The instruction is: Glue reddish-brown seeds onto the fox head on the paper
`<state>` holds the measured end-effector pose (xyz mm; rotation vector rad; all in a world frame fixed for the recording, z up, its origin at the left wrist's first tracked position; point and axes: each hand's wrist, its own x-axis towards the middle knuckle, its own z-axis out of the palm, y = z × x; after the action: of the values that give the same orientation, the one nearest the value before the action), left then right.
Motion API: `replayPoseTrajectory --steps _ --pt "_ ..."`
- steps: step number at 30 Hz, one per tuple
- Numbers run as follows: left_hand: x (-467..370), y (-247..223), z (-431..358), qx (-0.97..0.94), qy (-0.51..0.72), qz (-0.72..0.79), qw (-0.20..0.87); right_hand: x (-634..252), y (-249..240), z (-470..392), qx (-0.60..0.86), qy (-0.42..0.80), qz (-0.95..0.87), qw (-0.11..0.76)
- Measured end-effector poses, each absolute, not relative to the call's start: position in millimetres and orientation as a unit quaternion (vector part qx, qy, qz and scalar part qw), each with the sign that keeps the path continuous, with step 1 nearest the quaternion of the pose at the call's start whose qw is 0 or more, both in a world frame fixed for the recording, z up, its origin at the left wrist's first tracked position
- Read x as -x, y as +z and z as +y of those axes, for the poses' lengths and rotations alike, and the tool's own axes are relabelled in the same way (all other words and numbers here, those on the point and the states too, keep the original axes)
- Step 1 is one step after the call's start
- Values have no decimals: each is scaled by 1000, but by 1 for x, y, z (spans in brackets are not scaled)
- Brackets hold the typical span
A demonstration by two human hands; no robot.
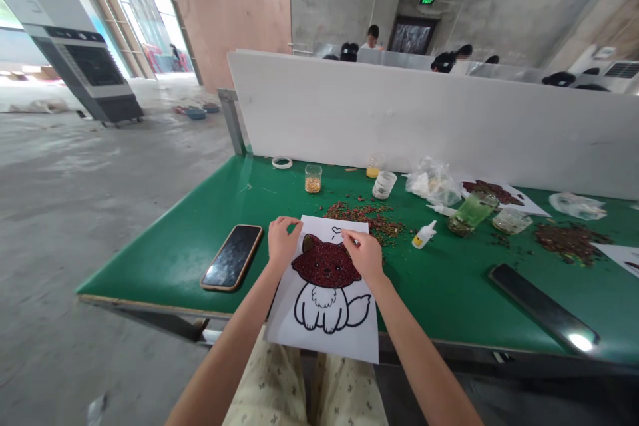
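— So where are the hands?
— Left hand (pixel 282 240) presses flat, fingers spread, on the upper left edge of the paper sheet (pixel 324 319). Right hand (pixel 363 254) has its fingertips pinched together at the fox drawing's (pixel 327 279) right ear; whether they grip a bean, I cannot tell.
— And around them?
— Loose red beans (pixel 367 216) just beyond the right hand, a glue bottle (pixel 424 234) to its right, a phone (pixel 232 257) left of the left hand

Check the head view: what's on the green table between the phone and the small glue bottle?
The animal drawing sheet, with both hands on its upper part: left hand at the top-left edge, right hand near the bean-filled head. Phone lies left, glue bottle right.
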<state>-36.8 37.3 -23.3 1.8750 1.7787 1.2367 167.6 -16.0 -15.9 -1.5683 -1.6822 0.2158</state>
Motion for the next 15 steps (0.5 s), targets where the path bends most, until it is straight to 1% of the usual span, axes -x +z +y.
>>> replayPoseTrajectory --steps 6,15 --pt "37 -23 37 -651 427 612 140 -167 -15 -18 634 85 -661 393" --pt "37 -24 38 -656 422 610 141 -170 -17 -15 606 93 -672 416"
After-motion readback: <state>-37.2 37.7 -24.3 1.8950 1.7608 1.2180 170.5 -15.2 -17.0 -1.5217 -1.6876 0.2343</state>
